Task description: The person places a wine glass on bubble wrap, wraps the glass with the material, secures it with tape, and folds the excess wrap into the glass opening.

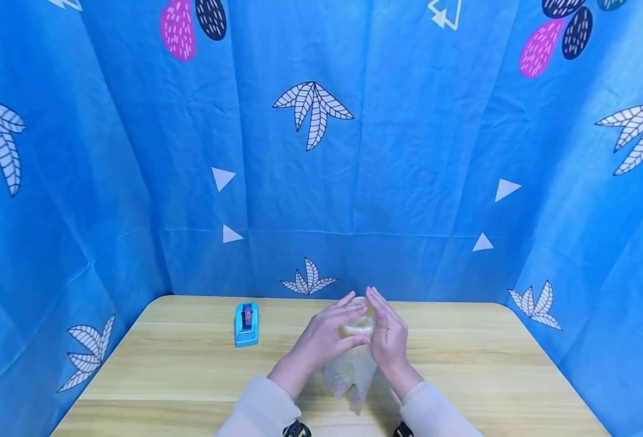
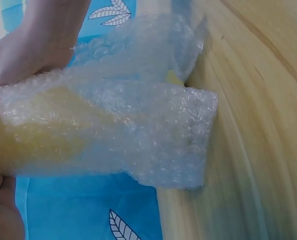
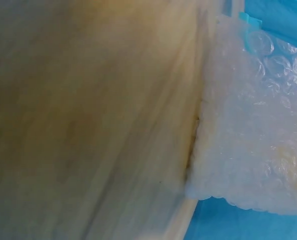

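Observation:
A roughly cylindrical thing in clear bubble wrap [image 1: 358,328] is between my two hands near the far side of the table. Something yellow [image 2: 53,122] shows through the wrap; its kind is hidden. My left hand [image 1: 329,331] curves round the left side, thumb and fingers apart. Against the right side rests my right hand [image 1: 389,334], its fingers nearly straight and pointing up. A loose flap of bubble wrap [image 1: 351,371] hangs toward me. In the right wrist view, only the bubble wrap [image 3: 253,125] appears, without the hand.
A light-blue tape dispenser [image 1: 246,334] with a purplish roll lies left of my hands on the wooden table [image 1: 179,364]. Blue patterned curtains [image 1: 398,152] enclose the table at the back and both sides.

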Demonstrator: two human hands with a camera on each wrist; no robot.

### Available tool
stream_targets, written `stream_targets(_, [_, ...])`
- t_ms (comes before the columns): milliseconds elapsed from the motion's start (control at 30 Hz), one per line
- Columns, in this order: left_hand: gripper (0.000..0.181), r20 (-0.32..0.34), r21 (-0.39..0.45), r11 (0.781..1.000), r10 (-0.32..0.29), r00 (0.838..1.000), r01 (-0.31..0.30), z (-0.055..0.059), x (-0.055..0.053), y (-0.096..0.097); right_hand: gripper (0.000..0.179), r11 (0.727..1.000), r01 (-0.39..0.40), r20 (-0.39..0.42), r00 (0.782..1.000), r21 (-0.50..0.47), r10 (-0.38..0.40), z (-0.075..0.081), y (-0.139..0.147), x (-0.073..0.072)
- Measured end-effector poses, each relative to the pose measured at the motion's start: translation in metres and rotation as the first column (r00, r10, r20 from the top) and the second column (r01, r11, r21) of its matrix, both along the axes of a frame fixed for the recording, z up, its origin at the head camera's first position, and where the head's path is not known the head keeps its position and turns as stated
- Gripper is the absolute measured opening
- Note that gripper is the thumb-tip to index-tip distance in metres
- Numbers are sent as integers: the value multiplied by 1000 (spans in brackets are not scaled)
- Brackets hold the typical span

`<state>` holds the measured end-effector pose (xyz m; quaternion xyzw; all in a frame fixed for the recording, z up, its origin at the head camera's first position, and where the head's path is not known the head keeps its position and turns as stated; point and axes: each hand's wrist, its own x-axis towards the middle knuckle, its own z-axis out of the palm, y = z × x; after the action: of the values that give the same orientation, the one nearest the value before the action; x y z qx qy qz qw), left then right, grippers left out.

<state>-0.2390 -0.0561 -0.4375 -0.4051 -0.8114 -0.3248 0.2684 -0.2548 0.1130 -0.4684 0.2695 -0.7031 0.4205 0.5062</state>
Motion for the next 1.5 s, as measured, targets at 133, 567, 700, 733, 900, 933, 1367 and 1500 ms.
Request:
stream_targets(133, [59, -26, -6, 1000, 3, 1000, -3, 1, 1, 2, 48, 1000, 7, -12, 1000, 8, -7, -1, 2, 1])
stream_targets(567, [50, -39, -55, 997, 51, 998, -53, 5, -3, -2, 54, 996, 9, -88, 996, 92, -1, 0, 4, -8])
stream_targets(700, [54, -20, -97, 994, 46, 999, -47, 9, -4, -2, 52, 985, 7, -136, 991, 175, 17, 5, 12, -7])
stream_targets(733, [56, -11, -107, 993, 47, 999, -48, 10, -3, -3, 52, 981, 8, -149, 989, 195, 22, 5, 14, -6])
stream_targets(900, [60, 18, -158, 985, 71, 997, -67, 12, 1, -11, 47, 950, -23, -191, 978, 310, 86, 10, 22, -2])
stream_targets(933, [61, 26, -157, 985, 73, 997, -68, 12, 2, -13, 47, 941, -25, -194, 976, 336, 95, 11, 24, -1])
stream_targets(1367, [39, -22, -112, 994, -3, 1000, 0, 15, 10, -33, 42, 870, -19, -248, 955, 493, 161, 17, 50, 5])
stream_targets(1500, [34, -45, -112, 994, -23, 999, 17, 13, 10, -32, 40, 866, -43, -267, 943, 498, 201, 18, 53, 4])
